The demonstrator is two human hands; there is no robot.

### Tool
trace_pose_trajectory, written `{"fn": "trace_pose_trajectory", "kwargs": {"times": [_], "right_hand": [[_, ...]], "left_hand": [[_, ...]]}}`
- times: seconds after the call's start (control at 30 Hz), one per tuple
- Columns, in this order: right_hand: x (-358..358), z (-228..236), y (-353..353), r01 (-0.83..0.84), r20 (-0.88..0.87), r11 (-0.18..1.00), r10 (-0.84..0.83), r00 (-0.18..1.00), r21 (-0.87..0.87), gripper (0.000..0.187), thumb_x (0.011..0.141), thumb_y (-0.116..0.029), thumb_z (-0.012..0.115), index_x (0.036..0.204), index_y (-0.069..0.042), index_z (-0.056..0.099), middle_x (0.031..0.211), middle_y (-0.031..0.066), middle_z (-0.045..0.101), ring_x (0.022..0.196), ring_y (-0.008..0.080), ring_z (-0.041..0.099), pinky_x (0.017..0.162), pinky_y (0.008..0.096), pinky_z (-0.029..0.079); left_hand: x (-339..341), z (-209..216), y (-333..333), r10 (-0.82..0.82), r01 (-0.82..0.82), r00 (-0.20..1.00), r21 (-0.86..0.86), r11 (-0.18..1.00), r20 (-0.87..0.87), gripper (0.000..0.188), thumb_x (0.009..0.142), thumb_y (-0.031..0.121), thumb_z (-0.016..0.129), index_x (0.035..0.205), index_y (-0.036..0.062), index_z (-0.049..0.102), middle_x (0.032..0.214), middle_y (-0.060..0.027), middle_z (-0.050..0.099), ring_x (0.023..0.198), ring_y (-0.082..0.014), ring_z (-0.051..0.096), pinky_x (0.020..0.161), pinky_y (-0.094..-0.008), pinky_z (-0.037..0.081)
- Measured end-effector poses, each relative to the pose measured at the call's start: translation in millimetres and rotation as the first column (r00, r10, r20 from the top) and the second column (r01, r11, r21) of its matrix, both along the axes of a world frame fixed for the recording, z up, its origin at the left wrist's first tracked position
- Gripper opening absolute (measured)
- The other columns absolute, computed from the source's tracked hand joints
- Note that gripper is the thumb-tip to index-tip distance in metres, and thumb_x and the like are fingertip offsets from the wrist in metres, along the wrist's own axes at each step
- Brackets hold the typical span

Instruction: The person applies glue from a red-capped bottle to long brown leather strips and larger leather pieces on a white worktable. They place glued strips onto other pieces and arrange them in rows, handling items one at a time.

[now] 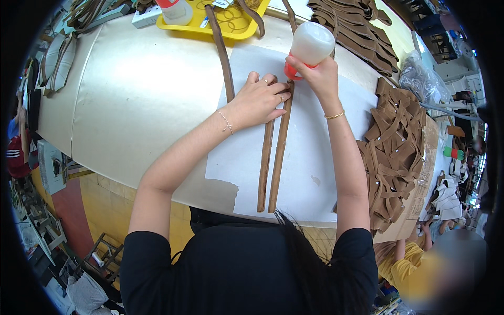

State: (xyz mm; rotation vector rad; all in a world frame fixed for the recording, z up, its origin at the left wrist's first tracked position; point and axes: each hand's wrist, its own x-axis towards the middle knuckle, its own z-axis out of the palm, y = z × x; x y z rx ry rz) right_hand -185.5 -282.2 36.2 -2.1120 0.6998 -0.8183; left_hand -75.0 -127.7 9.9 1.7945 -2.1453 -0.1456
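Two long brown straps (pixel 278 152) lie side by side on a white sheet (pixel 231 157) in front of me. My left hand (pixel 257 102) is on their far ends, its fingers pressing on and partly hiding them, the thumb beside the right strap. My right hand (pixel 320 79) grips a translucent white squeeze bottle (pixel 313 42) by its red cap end (pixel 299 67). The bottle is upside down, its tip at the far end of the right strap. Whether anything flows from the tip I cannot tell. Another brown strap (pixel 223 58) runs from a yellow tray toward my left hand.
The yellow tray (pixel 244 32) at the far side holds another red-and-white bottle (pixel 177 11) and thin strips. Brown straps (pixel 357 34) are laid out at far right. A heap of brown strap pieces (pixel 396 152) lies at right, near a clear plastic bag (pixel 422 79). A person in yellow (pixel 407 265) is at lower right.
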Motion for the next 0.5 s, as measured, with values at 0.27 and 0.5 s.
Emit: {"fn": "trace_pose_trajectory", "kwargs": {"times": [0.27,0.5], "right_hand": [[-12,1,-4,0.005,-0.07,1.0,-0.006,0.998,-0.015,0.046,0.07,-0.041,0.08,0.092,-0.002,0.068,0.079,0.0087,0.07,0.073,0.0178,0.068,0.066,0.0292,0.054],[-22,-8,-7,0.162,0.076,0.964,-0.181,0.981,0.211,0.048,0.073,-0.042,0.078,0.095,-0.001,0.068,0.085,0.0088,0.07,0.08,0.0168,0.067,0.072,0.0279,0.052]], "left_hand": [[0,-1,0,0.002,-0.002,1.0,-0.012,1.0,0.002,0.038,0.08,0.033,0.067,0.112,0.0133,0.064,0.12,0.0016,0.057,0.111,-0.0191,0.046,0.089,-0.0379,0.032],[-1,-5,0,-0.006,0.007,1.0,-0.038,0.999,0.011,0.04,0.08,0.036,0.067,0.111,0.0123,0.064,0.126,0.0008,0.055,0.111,-0.0195,0.046,0.088,-0.0384,0.033]]}}
